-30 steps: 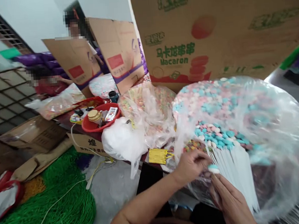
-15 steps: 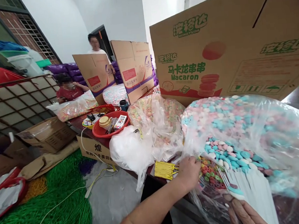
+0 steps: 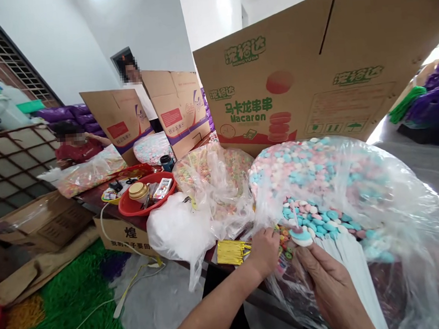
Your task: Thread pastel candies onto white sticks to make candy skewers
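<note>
My right hand (image 3: 327, 272) is closed on a candy stick (image 3: 300, 237) bearing stacked pink, blue and white disc-shaped candies, with a thin white stick end poking up above them. Just left of it, my left hand (image 3: 265, 251) is curled at the edge of a heap of small coloured ring candies (image 3: 285, 241). Its fingertips are turned away, so what they hold is hidden. Beside that hand lies a bundle of gold twist ties (image 3: 231, 252). White paper sticks or strips (image 3: 352, 260) lie beneath and right of my right hand. Behind, loose pastel candies (image 3: 326, 219) spill from a large clear bag (image 3: 355, 175).
A large macaron carton (image 3: 301, 98) stands behind the bags. Another clear bag of ring candies (image 3: 212, 170) and a white plastic bag (image 3: 181, 227) are to the left, near a red basin (image 3: 132, 205). Two people (image 3: 79, 144) are across the far left side.
My right hand has moved up and left with the candy stick, closer to my left hand. The left hand stays by the ring candies. The view has swung right.
</note>
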Tool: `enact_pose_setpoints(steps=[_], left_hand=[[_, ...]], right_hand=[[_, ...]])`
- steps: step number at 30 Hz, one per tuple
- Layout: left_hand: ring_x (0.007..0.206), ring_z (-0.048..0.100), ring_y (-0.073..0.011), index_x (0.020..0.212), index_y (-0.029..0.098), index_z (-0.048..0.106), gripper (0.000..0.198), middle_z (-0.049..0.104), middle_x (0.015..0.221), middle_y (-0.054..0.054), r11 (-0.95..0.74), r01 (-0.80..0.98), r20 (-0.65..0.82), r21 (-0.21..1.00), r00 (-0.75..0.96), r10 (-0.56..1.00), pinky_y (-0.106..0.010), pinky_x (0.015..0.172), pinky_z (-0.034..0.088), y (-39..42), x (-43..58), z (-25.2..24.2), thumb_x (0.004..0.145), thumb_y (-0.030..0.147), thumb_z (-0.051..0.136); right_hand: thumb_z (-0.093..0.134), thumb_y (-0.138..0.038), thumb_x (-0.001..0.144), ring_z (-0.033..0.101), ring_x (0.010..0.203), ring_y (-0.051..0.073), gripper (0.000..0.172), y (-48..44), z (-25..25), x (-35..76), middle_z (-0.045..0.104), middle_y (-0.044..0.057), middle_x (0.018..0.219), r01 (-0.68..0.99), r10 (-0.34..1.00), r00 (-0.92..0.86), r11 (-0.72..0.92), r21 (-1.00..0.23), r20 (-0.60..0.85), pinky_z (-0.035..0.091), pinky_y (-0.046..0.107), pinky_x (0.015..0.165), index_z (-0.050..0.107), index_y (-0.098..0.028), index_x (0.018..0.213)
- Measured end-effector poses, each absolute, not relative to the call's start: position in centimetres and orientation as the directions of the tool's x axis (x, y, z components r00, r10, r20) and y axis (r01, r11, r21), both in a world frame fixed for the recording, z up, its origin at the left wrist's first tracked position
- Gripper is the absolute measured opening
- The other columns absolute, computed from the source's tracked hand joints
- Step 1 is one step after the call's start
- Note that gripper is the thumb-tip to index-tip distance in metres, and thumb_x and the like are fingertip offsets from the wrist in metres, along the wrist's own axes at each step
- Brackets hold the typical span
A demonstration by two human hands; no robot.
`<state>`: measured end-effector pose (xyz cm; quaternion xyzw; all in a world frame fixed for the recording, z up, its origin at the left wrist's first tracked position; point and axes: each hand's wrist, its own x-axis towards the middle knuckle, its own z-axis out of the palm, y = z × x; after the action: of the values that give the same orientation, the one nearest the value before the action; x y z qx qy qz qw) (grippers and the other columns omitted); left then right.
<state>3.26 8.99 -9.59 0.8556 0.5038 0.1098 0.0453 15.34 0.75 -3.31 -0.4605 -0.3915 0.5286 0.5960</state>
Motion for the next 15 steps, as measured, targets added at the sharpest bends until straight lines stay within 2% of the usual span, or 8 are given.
enact_pose_setpoints(steps=[2,4,7,9,10,12,13,15], left_hand=[[0.092,0.062,-0.0209,0.095,0.015,0.069,0.011,0.068,0.098,-0.01,-0.405,0.85,0.144,0.338,0.378,0.914,-0.032,0.082,0.053,9.0,2.9,-9.0,0.087,0.011,0.062],[0.093,0.063,-0.0208,0.092,0.014,0.07,0.011,0.068,0.098,-0.01,-0.338,0.823,0.109,0.456,0.326,0.939,-0.032,0.084,0.052,9.0,2.5,-8.5,0.087,0.009,0.061],[0.103,0.063,-0.0204,0.094,0.016,0.072,0.015,0.07,0.103,-0.01,-0.276,0.733,0.076,0.622,0.294,0.953,-0.033,0.094,0.05,9.5,2.1,-8.3,0.094,0.013,0.057],[0.092,0.065,-0.0161,0.094,0.016,0.075,0.011,0.072,0.094,-0.006,-0.092,0.313,0.044,0.945,0.156,0.987,-0.029,0.087,0.05,9.9,2.2,-8.3,0.087,0.014,0.067],[0.081,0.065,-0.0136,0.092,0.017,0.075,0.009,0.072,0.087,-0.003,0.054,0.069,-0.064,0.996,0.141,0.988,-0.027,0.077,0.05,9.9,2.3,-8.2,0.085,0.018,0.07],[0.066,0.061,-0.0097,0.089,0.016,0.076,0.018,0.07,0.076,0.0,0.276,-0.331,-0.222,0.902,0.192,0.956,-0.023,0.064,0.045,9.6,2.5,-7.8,0.075,0.024,0.082],[0.063,0.061,-0.0086,0.088,0.016,0.076,0.024,0.07,0.073,0.001,0.341,-0.442,-0.259,0.83,0.237,0.936,-0.022,0.06,0.043,9.4,2.6,-7.5,0.069,0.026,0.087],[0.062,0.062,-0.0078,0.088,0.014,0.077,0.034,0.07,0.07,0.001,0.391,-0.542,-0.27,0.744,0.292,0.918,-0.02,0.057,0.042,8.8,2.8,-6.9,0.061,0.028,0.093]], right_hand=[[0.08,-0.061,0.078,0.041,0.049,0.01,0.043,-0.5,-4.4,16.1,0.051,-0.002,0.052,-0.269,0.985,0.162,-0.017,-0.963,-0.063,0.034,0.024,0.047,0.071,-0.019,0.075],[0.08,-0.062,0.079,0.032,0.046,0.008,0.047,-2.1,-5.5,16.9,0.041,-0.005,0.048,-0.276,0.971,0.199,-0.071,-0.959,-0.129,0.026,0.024,0.045,0.063,-0.019,0.068],[0.078,-0.063,0.08,0.03,0.046,0.007,0.047,-4.3,-6.8,17.7,0.04,-0.006,0.048,-0.267,0.951,0.23,-0.141,-0.953,-0.205,0.021,0.024,0.046,0.063,-0.019,0.073],[0.075,-0.064,0.082,0.028,0.045,0.007,0.046,-5.1,-7.3,17.9,0.041,-0.007,0.048,-0.256,0.95,0.199,-0.189,-0.948,-0.243,0.019,0.024,0.046,0.066,-0.019,0.08],[0.073,-0.065,0.083,0.028,0.045,0.007,0.047,-5.4,-7.5,17.9,0.041,-0.007,0.048,-0.249,0.95,0.173,-0.213,-0.945,-0.26,0.018,0.025,0.046,0.067,-0.018,0.083],[0.069,-0.066,0.085,0.027,0.044,0.008,0.048,-5.7,-7.6,17.7,0.041,-0.007,0.049,-0.219,0.952,0.126,-0.247,-0.944,-0.278,0.017,0.025,0.045,0.069,-0.018,0.088],[0.067,-0.065,0.087,0.028,0.044,0.008,0.048,-5.8,-7.5,17.6,0.041,-0.007,0.049,-0.196,0.955,0.108,-0.25,-0.948,-0.274,0.017,0.025,0.045,0.069,-0.018,0.089],[0.063,-0.064,0.089,0.028,0.045,0.008,0.047,-5.8,-7.2,17.5,0.041,-0.007,0.05,-0.144,0.964,0.09,-0.237,-0.961,-0.251,0.018,0.025,0.045,0.07,-0.018,0.088]])
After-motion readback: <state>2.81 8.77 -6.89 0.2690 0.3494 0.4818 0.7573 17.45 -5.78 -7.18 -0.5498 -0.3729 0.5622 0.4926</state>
